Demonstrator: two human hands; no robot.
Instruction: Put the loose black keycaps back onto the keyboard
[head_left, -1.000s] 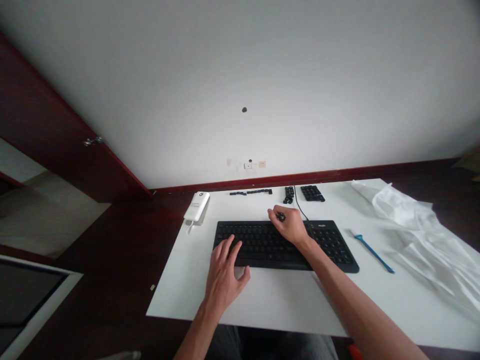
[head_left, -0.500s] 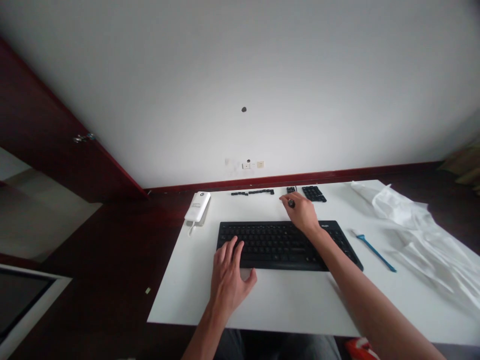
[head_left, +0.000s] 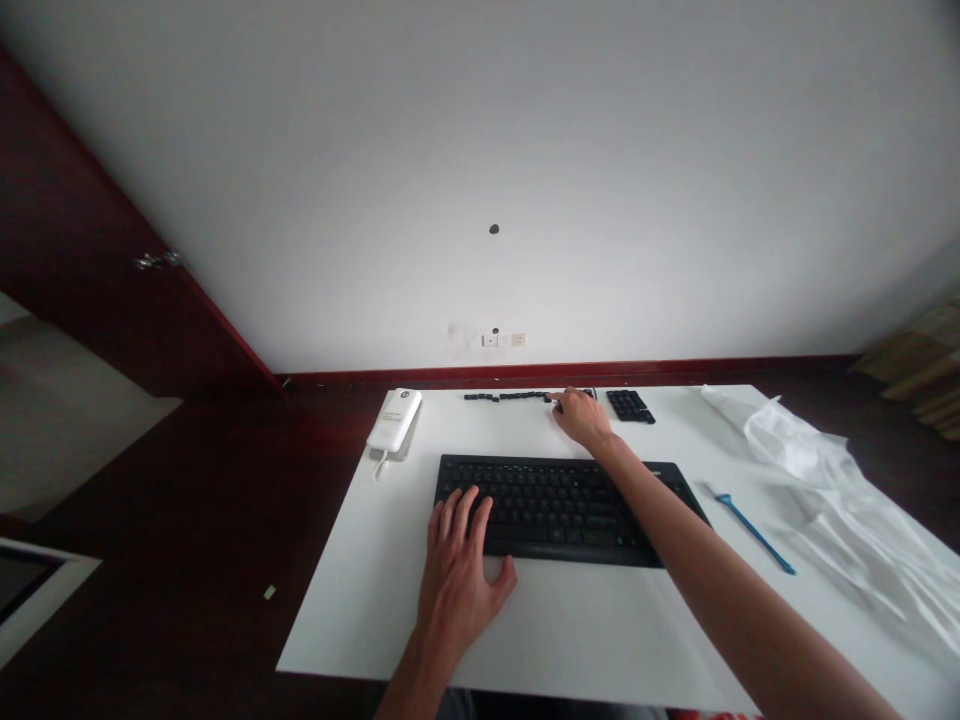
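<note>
Right now the keyboard (head_left: 540, 512) is lying flat on the white table (head_left: 592, 625), serving as the centre of the clock, with twelve pointing away from the person. At eight o'clock the left hand (head_left: 459, 575) is spreading its fingers over the keyboard's left end, fingers and thumb standing apart, the thumb sticking out past the near edge. Just past twelve, beyond the far edge, the right hand (head_left: 579, 415) is curling, its forefinger pointing at the right end of a row of keys (head_left: 525, 396); whether it is gripping anything, I cannot tell. That row is stretching from eleven toward twelve along the table's far side, and a key block (head_left: 628, 405) is sitting at one.

Farther out, a white device (head_left: 395, 420) is lying at ten, a short cord (head_left: 380, 465) hanging from its near end. At three a blue brush (head_left: 754, 535) is lying aslant, and beyond it a crumpled white sheet (head_left: 810, 450) is spreading. Past the table, sockets (head_left: 504, 340) are showing on the wall (head_left: 600, 180) near twelve, and a dark red door (head_left: 90, 230) is standing at ten.
</note>
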